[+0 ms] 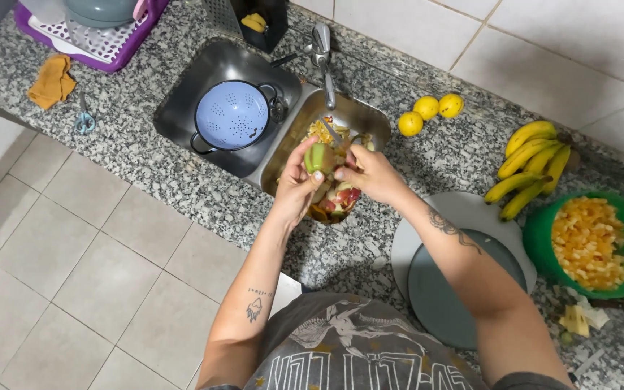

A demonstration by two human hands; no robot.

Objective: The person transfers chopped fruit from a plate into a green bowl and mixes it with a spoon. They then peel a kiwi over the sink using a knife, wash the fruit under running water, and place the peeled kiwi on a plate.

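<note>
Sitting in the left sink basin is a blue colander [232,115]. Left hand [296,180] is gripping a kiwi [319,157] over the right basin [370,119], above the scraps [337,198]. Right hand [370,173] is pinching a knife [332,135], peeling. I'd be keeping cuts shallow, turning the fruit. Bananas [532,162] and bowl [536,238] are waiting on the worktop [146,155].

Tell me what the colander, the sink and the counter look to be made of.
Colander: probably enamelled metal, going by the glossy pale blue inside, dark rim and dark handles; plastic is possible. Sink: stainless steel by its look, grey with a dull brushed sheen and soft reflections. Counter: speckled grey, black and white stone, likely polished granite, though a patterned composite cannot be ruled out.
</note>
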